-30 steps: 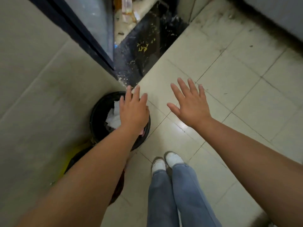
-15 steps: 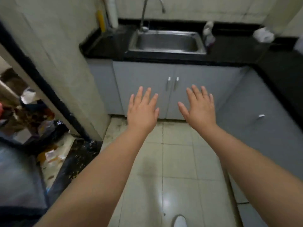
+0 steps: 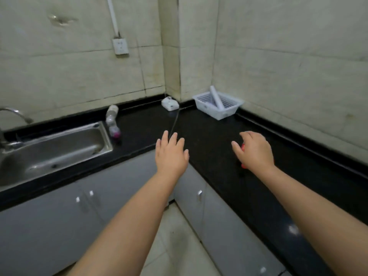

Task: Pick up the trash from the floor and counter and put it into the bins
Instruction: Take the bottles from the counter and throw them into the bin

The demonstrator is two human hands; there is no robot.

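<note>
A black counter (image 3: pixel 209 136) runs around the corner of the room. On it lies a clear plastic bottle (image 3: pixel 112 121) with a pink cap, beside the sink. A crumpled white piece of trash (image 3: pixel 169 103) sits in the far corner. My left hand (image 3: pixel 171 154) hovers flat over the counter's front edge, fingers apart, holding nothing. My right hand (image 3: pixel 253 149) is over a small red thing (image 3: pixel 243 165) on the counter, fingers curved above it; the hand hides most of it, and I cannot tell whether they touch. No bin is in view.
A steel sink (image 3: pixel 59 150) with a tap is set in the counter at left. A white plastic basket (image 3: pixel 219 105) with a white roll in it stands at the back right. Grey cabinet doors (image 3: pixel 79 212) are below. A wall socket (image 3: pixel 120 46) hangs above.
The view swung from the bin on the floor up to the sink, then right to the counter corner. Both hands stayed outstretched; my right hand has now come down over the red thing.
</note>
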